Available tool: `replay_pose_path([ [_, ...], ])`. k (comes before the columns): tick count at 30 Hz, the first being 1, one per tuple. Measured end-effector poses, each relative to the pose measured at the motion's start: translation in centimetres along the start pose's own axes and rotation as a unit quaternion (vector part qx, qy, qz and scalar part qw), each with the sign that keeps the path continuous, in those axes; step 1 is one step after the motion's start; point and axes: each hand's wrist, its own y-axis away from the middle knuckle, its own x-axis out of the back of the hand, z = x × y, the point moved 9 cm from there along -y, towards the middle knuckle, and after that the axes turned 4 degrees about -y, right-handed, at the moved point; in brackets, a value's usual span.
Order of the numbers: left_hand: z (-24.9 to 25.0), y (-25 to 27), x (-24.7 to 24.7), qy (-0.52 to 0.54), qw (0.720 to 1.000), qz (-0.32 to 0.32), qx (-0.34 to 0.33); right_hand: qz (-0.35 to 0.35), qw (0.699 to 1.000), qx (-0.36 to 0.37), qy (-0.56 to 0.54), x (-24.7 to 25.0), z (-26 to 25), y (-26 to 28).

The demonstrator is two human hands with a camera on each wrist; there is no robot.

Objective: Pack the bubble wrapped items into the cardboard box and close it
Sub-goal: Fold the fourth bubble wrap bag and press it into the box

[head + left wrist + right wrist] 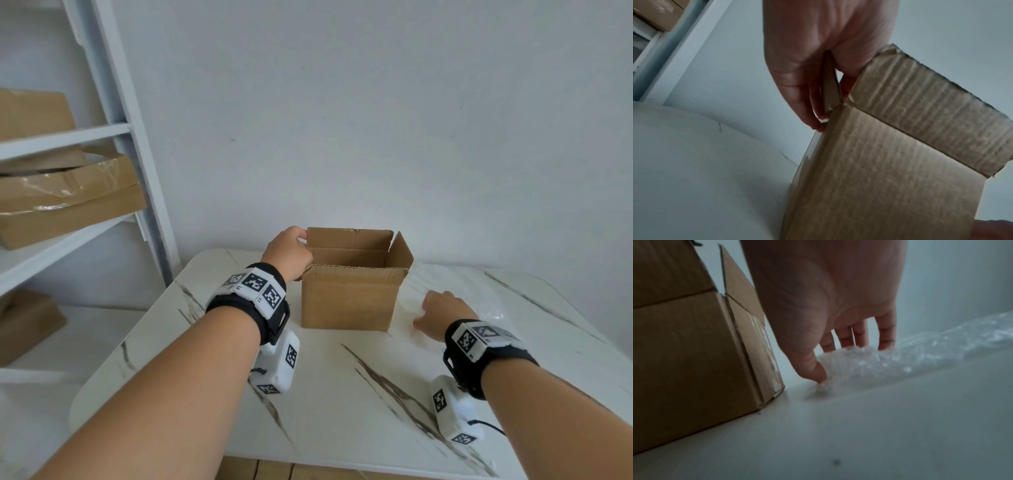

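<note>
An open cardboard box stands on the marble table, its flaps up. My left hand pinches the box's left flap between thumb and fingers. To the right of the box my right hand reaches down onto a bubble wrapped item. Its thumb and fingers close around the near end of the wrap, which lies on the table. More bubble wrap stretches off to the right. The box's inside is hidden from me.
The white marble table has bare surface in front of the box. A white shelf unit at the left holds several flat cardboard boxes. A plain wall stands behind the table.
</note>
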Motion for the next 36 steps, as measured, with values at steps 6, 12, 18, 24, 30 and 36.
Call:
replay_pose_path([
  [6, 0.6, 0.4, 0.0, -0.057, 0.998, -0.028, 0.007, 0.017, 0.995, -0.021, -0.093, 2.5, 0.2, 0.2],
  [12, 2.2, 1.5, 1.5, -0.063, 0.998, 0.002, -0.007, 0.102, 0.971, 0.002, -0.215, 9.5, -0.1, 2.5],
  [18, 6.6, 2.9, 4.4, -0.072, 0.992, 0.072, -0.078, 0.216, 0.881, 0.034, -0.419, 17.1, -0.7, 5.0],
  [24, 9.4, 3.9, 4.7, -0.003, 0.992, 0.039, -0.12, 0.129, 0.703, 0.144, -0.685, 21.1, -5.0, 8.0],
  [30, 10.3, 5.2, 2.9, 0.182, 0.978, -0.091, -0.051, 0.035, 0.58, 0.206, -0.787, 22.7, -8.2, 10.5],
  [36, 10.2, 5.0, 6.1, 0.397, 0.915, -0.031, -0.067, 0.039, 0.602, 0.193, -0.774, 22.2, -7.9, 10.7],
])
